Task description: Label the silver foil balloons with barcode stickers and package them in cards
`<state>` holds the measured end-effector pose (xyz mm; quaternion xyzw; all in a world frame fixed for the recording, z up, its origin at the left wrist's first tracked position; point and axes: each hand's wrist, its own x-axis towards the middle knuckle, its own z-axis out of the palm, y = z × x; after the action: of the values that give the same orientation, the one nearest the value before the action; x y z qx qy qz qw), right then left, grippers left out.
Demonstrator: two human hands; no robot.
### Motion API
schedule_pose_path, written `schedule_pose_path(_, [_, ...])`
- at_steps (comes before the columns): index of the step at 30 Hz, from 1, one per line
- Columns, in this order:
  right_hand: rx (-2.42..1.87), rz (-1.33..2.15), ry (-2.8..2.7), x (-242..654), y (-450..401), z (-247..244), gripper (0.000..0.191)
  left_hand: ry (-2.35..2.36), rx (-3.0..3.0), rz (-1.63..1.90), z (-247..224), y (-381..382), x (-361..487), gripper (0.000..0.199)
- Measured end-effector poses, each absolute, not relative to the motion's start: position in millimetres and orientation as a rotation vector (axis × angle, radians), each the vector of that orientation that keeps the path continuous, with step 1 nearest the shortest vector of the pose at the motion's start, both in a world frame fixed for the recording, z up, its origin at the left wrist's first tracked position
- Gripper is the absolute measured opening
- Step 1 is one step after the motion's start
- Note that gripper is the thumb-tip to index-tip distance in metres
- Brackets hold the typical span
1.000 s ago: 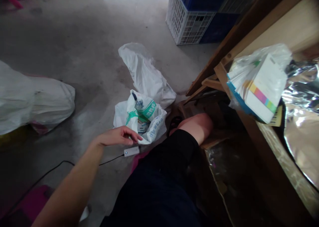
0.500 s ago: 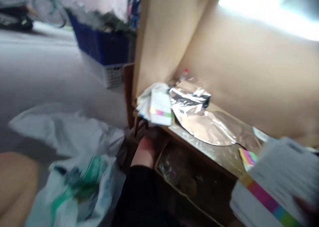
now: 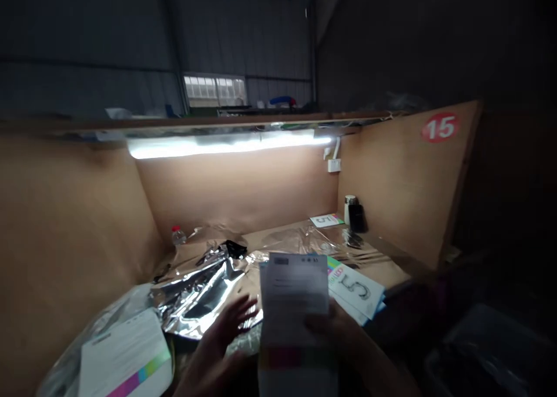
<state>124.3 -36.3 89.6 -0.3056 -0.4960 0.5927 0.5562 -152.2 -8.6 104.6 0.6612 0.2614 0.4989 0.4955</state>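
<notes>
Your right hand pinches a white printed card in its curled fingers, the card rising above them. Your left hand stays open, fingers spread, just beside it, over crumpled silver foil.

White packet in the right hand runs off the frame's bottom edge, its small print too fine to read. A card printed with a 5 lies partly hidden behind it.
</notes>
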Motion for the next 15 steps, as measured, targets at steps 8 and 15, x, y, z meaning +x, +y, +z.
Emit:
schedule_pose_path(8, [-0.684, 1.224, -1.658, 160, 75, 129, 0.04, 0.862, 1.585, 1.506, 95, 61, -59, 0.045])
schedule_pose_path(15, [-0.745, 1.236, -1.559, 170, 86, 81, 0.044, 0.937, 1.676, 1.51, 59, 64, -53, 0.034])
